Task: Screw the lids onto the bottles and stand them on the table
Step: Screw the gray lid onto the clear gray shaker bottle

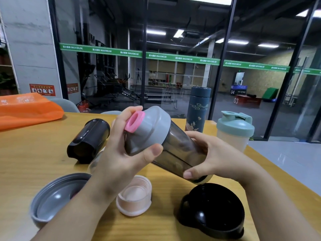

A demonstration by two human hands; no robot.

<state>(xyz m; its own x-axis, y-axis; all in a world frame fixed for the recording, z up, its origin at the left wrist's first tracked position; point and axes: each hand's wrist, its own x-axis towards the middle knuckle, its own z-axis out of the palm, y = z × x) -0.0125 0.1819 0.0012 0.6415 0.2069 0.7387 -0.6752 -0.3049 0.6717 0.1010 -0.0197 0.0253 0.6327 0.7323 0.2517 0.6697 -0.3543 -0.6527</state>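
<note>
— Midair, then: what are the fingers doing?

— Left hand point(121, 153) curls fingers and thumb round the grey lid point(149, 129) with its pink spout cap point(134, 121); right hand point(211, 158) grips the smoky shaker bottle point(180, 153) near its base. Bottle tilts, lid end up-left, above the wooden table point(34, 153), likely so one hand can twist against the other.

— And around them?

— A black bottle point(88, 140) lies on its side, lidless. Loose on the table: a grey lid point(57, 197), a pink lid point(134, 195), a black lid point(212, 209). Already capped and upright: a dark blue flask point(198, 109) and a shaker with mint-green lid point(234, 129), set back, seemingly out of the way.

— Any writing?

— A green band point(182, 58) on the glass wall reads "MAXIMUM"; boxes beyond show "03" and "04". An orange bag point(29, 110) bears blurred print.
</note>
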